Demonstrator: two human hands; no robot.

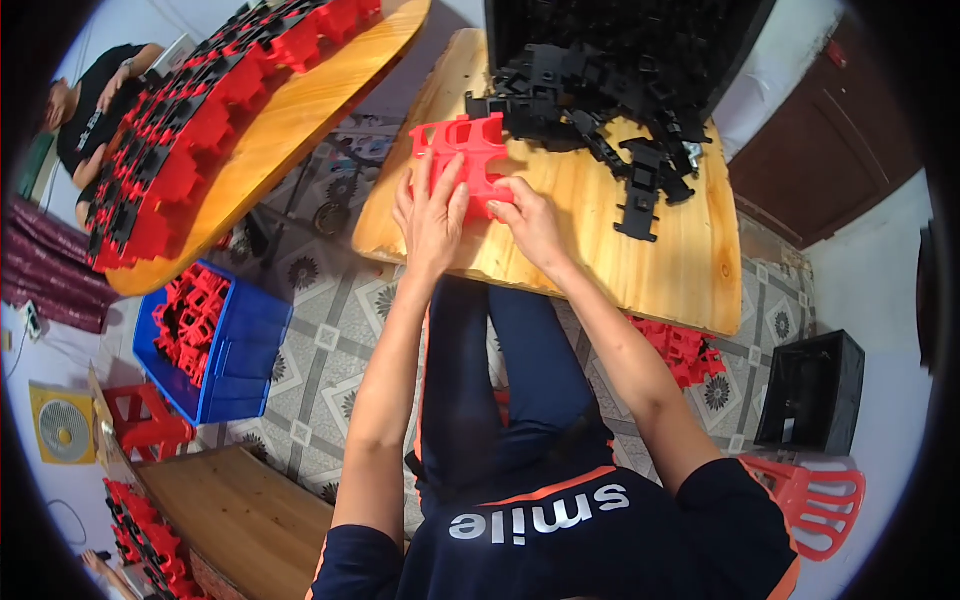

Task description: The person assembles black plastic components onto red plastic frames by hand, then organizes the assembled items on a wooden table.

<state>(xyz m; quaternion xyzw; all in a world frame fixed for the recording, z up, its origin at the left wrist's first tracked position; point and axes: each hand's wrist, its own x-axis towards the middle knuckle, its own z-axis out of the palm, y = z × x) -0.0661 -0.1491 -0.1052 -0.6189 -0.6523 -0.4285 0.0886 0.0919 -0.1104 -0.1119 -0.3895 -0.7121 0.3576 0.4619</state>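
Note:
Between my hands is a red plastic part [466, 143] with cut-out openings, above the near left part of the wooden table [690, 275]. My left hand [433, 215] lies over its left side, fingers stretched across the face of the part. At its lower right edge my right hand [528, 220] pinches it between thumb and fingers. Black plastic parts [640, 190] lie in a loose heap to the right and beyond my hands. The heap reaches into a large black bin [735, 60] at the table's far side.
A second wooden table [290, 140] at the left bears rows of red and black parts [190, 130]; a person [110, 90] is beyond it. On the floor stand a blue crate [240, 340] of red parts and a black crate [815, 390]. A red chair [820, 500] is at right.

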